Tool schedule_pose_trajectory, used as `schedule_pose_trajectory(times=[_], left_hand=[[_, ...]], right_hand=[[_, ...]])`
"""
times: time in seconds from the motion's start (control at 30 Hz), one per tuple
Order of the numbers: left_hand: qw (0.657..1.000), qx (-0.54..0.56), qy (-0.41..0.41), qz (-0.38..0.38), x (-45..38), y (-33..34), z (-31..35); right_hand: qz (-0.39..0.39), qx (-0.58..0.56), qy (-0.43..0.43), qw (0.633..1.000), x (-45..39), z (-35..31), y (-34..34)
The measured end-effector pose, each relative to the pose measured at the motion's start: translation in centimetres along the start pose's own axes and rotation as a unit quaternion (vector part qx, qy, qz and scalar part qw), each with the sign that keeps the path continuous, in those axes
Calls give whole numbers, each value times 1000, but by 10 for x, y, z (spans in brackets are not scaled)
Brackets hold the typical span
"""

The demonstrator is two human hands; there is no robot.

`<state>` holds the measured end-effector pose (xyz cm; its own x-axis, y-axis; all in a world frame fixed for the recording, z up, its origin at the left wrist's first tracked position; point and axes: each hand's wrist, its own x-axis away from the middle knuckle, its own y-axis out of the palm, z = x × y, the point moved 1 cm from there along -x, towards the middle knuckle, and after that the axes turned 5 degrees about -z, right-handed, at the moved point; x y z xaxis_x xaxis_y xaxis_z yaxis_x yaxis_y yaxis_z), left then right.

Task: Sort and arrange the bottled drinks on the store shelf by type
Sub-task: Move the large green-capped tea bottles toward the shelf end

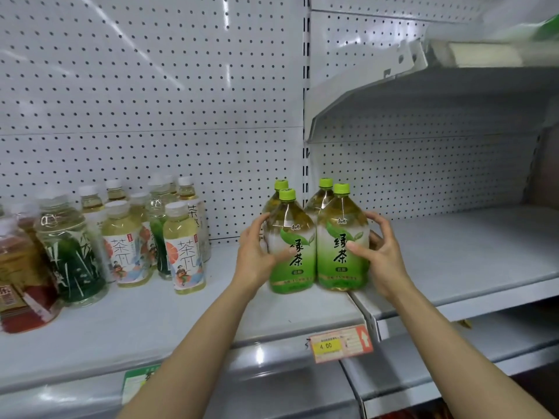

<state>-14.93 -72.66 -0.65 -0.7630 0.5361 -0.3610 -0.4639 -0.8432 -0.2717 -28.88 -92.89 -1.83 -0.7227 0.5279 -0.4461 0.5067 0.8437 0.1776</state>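
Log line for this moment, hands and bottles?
left hand: holds left front green tea | right hand: holds right front green tea | four green teas grouped on shelf

Between my hands: four green tea bottles (317,237), lime-green caps, green-to-white labels with dark characters. Left of my left hand (257,252): white-capped pale-yellow bottles (184,249), orange-and-blue patterned labels. Behind: white dotted pegboard (151,86).

Grey shelf (181,316) with upright bottles (290,246)
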Motion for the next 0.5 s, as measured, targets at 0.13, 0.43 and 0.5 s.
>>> schedule_pose_trajectory(times=[0.13, 0.43, 0.5], left_hand=[[999, -50, 14, -16, 0, -6, 2], [996, -32, -1, -84, 0, -9, 7], [994, -72, 6, -87, 3, -9, 9]], right_hand=[[-49, 34, 20, 998, -5, 2, -12], [-48, 99, -19, 994, -2, 16, -10], [-45, 116, -28, 992, 0, 17, -9]])
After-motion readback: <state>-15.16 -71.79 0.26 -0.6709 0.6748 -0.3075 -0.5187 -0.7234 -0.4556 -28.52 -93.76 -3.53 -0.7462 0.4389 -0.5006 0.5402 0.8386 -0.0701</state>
